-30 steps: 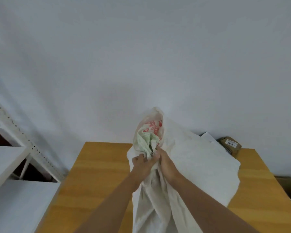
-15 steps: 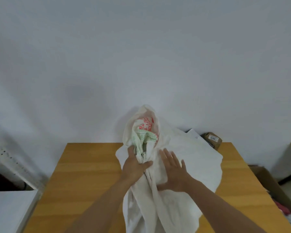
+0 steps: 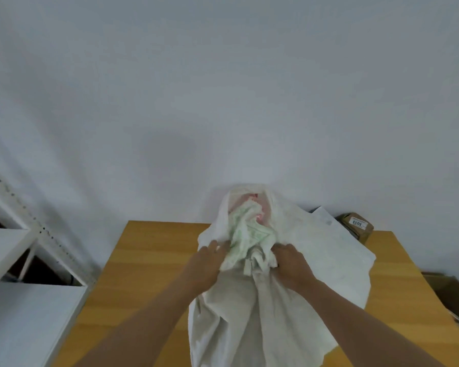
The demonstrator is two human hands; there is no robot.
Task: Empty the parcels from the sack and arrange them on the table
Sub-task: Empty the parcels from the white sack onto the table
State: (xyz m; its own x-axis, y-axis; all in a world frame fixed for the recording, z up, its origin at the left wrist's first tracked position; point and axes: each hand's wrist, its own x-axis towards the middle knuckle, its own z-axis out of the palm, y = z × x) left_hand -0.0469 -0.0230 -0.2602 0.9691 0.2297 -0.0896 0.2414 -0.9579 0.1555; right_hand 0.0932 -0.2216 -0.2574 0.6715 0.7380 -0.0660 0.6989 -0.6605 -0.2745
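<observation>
A large white woven sack [image 3: 289, 300] lies bulging on the wooden table [image 3: 149, 260], its bunched mouth with green and red print raised toward the wall. My left hand [image 3: 204, 266] grips the gathered fabric at the left of the mouth. My right hand [image 3: 292, 266] grips the bunched fabric at the right of it. A small brown parcel [image 3: 357, 227] with a white label sits at the table's far right corner behind the sack. A white flat parcel [image 3: 322, 214] pokes out beside it. What is inside the sack is hidden.
A white metal shelf rack [image 3: 24, 260] stands left of the table. A white wall rises right behind the table. A cardboard box [image 3: 451, 292] sits on the floor at the right.
My right hand went from lying flat on the sack to gripping the bunched fabric by the mouth. The left hand moved slightly left, spreading the mouth wider. The view shifted.
</observation>
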